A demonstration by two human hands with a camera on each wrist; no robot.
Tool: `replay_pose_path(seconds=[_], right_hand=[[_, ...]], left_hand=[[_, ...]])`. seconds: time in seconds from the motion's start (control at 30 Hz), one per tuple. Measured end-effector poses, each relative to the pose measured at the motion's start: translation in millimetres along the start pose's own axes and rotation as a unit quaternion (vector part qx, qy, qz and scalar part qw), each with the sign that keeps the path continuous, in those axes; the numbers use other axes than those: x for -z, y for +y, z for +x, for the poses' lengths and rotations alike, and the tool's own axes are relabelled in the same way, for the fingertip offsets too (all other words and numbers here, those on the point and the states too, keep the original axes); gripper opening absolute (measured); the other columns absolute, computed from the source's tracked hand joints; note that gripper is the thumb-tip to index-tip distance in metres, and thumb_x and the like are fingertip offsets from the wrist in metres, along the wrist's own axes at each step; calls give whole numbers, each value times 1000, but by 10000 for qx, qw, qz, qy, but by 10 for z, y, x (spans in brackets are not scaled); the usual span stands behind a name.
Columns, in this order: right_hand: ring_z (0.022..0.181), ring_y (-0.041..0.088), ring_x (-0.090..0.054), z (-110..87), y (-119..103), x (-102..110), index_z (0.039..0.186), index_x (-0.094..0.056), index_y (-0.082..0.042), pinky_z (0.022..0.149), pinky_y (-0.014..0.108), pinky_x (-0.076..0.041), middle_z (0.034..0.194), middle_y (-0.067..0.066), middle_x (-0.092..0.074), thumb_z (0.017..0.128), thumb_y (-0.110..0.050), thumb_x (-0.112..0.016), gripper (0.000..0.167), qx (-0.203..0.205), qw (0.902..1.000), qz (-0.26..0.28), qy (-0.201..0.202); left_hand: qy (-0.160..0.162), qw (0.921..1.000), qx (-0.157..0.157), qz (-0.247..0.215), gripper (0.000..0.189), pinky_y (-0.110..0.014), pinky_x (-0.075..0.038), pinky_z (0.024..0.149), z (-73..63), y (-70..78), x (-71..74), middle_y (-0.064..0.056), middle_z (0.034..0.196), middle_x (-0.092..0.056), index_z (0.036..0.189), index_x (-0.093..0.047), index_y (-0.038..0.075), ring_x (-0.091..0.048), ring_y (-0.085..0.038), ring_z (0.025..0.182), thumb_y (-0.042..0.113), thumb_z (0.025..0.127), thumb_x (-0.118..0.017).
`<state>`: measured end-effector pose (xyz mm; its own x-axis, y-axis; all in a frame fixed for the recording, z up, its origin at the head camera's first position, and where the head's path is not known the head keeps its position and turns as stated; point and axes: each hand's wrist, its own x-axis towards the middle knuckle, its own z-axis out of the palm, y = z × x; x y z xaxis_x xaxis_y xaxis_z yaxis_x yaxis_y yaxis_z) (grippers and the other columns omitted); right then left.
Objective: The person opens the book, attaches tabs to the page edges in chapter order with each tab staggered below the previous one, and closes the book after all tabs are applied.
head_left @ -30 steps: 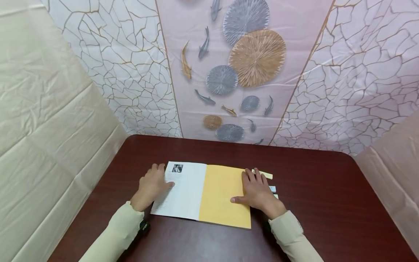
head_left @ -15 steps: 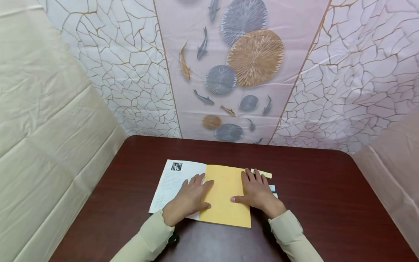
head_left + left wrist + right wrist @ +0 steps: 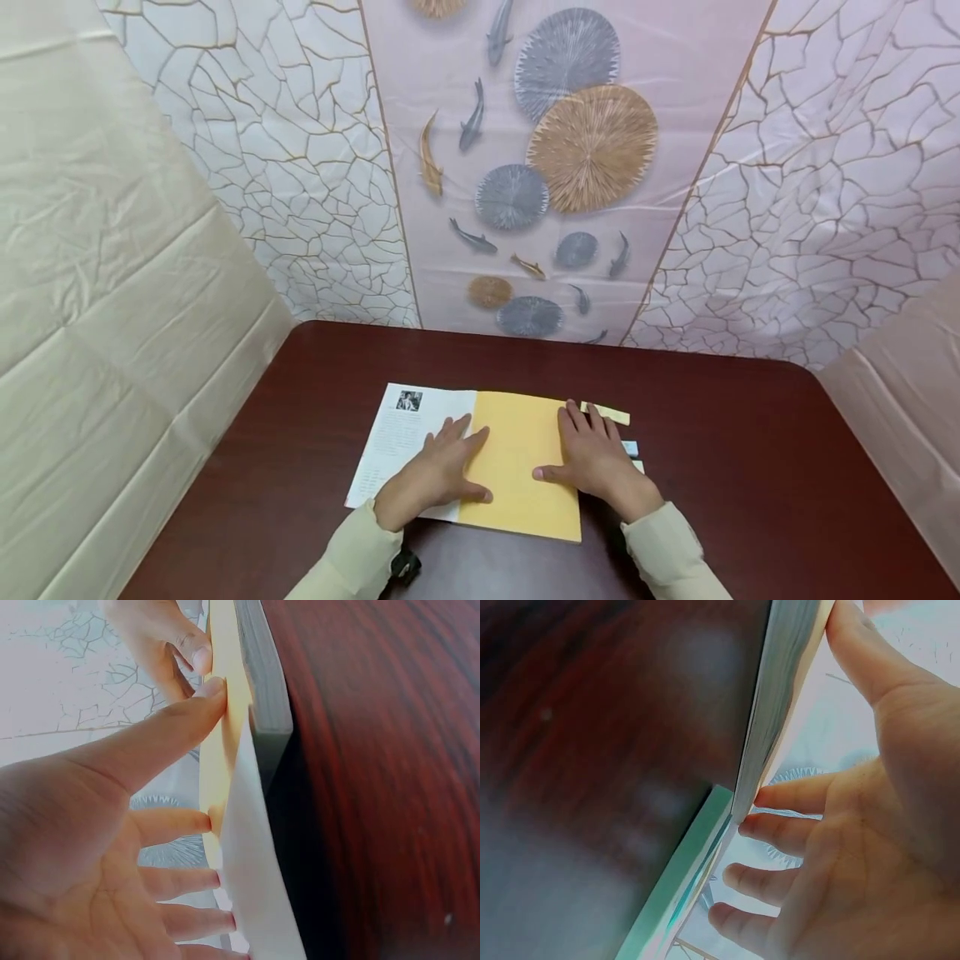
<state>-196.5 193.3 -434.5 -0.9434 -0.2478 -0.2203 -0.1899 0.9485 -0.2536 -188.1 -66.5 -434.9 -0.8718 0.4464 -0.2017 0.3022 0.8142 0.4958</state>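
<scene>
An open book lies flat on the dark table, its white left page (image 3: 397, 442) bearing a small photo and its right page (image 3: 517, 517) plain yellow. Spread across the fold, my left hand (image 3: 435, 471) touches both pages with straight fingers. In the left wrist view its thumb and fingertips meet the paper. My right hand (image 3: 600, 462) rests along the book's right edge, thumb on the yellow page. Beneath it, sticky-note pads stick out past the book: a pale yellow one (image 3: 611, 414) and a light blue one (image 3: 630, 448). The right wrist view shows a green pad (image 3: 675, 885) beside the page block.
The reddish-brown table (image 3: 750, 467) extends on both sides of the book. A patterned cloth (image 3: 510, 250) hangs behind it, and plain cream cloth (image 3: 135, 333) stands on the left.
My left hand has moved right from the white page's left edge to the fold. My right hand stays in place on the book. The head view has tilted slightly.
</scene>
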Motion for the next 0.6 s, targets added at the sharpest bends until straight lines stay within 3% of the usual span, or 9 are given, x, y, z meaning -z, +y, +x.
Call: replay_pose_path(seconds=[0.6], right_hand=[[152,60,-20,-4,-15,3,162,-30,7,120,71,-19,169,31,-22,87,-66,-77,115,31,10000,43,-67]], left_hand=[[147,9999,0,-92,94,-67,-24,122,9,-34,-46,-23,170,-29,157,-52,9,-22,-49,157,37,79,-95]])
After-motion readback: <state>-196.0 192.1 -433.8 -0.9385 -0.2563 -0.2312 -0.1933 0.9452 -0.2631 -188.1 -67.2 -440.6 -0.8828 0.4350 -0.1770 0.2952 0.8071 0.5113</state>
